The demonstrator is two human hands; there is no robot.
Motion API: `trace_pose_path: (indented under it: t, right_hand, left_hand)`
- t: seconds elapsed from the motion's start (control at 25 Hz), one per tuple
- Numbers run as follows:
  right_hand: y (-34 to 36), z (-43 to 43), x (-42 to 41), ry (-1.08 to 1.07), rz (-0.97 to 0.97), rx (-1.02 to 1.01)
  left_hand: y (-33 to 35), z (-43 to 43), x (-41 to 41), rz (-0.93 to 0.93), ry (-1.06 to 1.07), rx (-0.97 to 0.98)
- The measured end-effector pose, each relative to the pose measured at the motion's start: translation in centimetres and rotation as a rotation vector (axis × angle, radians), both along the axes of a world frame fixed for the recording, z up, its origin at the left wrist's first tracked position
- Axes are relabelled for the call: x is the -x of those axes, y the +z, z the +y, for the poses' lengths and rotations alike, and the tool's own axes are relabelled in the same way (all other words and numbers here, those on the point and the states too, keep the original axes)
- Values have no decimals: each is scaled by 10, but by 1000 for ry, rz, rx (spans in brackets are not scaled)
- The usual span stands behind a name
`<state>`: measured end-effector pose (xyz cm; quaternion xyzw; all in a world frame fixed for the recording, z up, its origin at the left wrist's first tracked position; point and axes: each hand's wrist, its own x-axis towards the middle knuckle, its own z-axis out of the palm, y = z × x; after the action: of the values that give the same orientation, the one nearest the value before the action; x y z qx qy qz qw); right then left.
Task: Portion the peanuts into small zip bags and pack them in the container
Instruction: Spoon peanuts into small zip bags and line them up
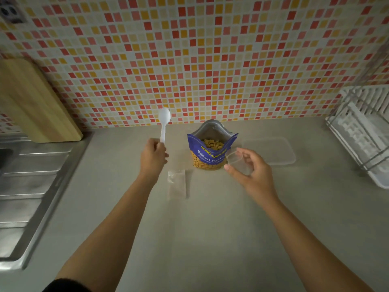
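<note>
White plastic spoon (163,125) gripped by left hand (152,158) points bowl-first beyond it. Right hand (252,173) seemingly pinches a clear small zip bag (237,162).

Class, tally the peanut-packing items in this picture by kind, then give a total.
White spoon: 1
Peanut pouch: 1
Clear container: 1
Zip bag, held: 1
Zip-bag pile, lying flat: 1
Total: 5

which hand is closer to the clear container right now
Right. The right hand, holding a small clear bag, is just in front of the container, to its left. The left hand, gripping the spoon, is on the far side of the peanut bag.
</note>
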<state>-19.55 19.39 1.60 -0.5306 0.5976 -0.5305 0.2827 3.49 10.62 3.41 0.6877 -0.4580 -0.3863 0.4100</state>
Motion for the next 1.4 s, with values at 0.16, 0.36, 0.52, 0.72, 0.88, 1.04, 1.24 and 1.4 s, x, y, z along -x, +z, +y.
trace_pose_path:
  t: [0.16,0.36,0.52,0.72,0.88,1.04,1.24,1.4]
  right_hand:
    - [8,-20,6,-31,-68,19]
    - [5,-46,9,-4,-155,-24]
    - [3,-59,13,44,-147,-66]
    - [4,-66,19,100,-52,-119]
    - [6,-67,20,114,6,-110]
    - [6,-66,19,102,9,-126]
    - [7,-64,18,88,12,-148]
    - [11,-64,19,123,4,-179]
  left_hand:
    - [61,-5,13,-89,-214,257]
    - [63,-17,42,-96,-289,293]
    - [46,-25,53,-722,-486,483]
    - [24,-26,67,-971,-443,259]
    - [25,-32,70,-952,-265,241]
    - [26,-32,80,-858,-245,152]
    - [21,-52,76,-509,-204,-15]
    - [28,-47,74,-172,-194,-54]
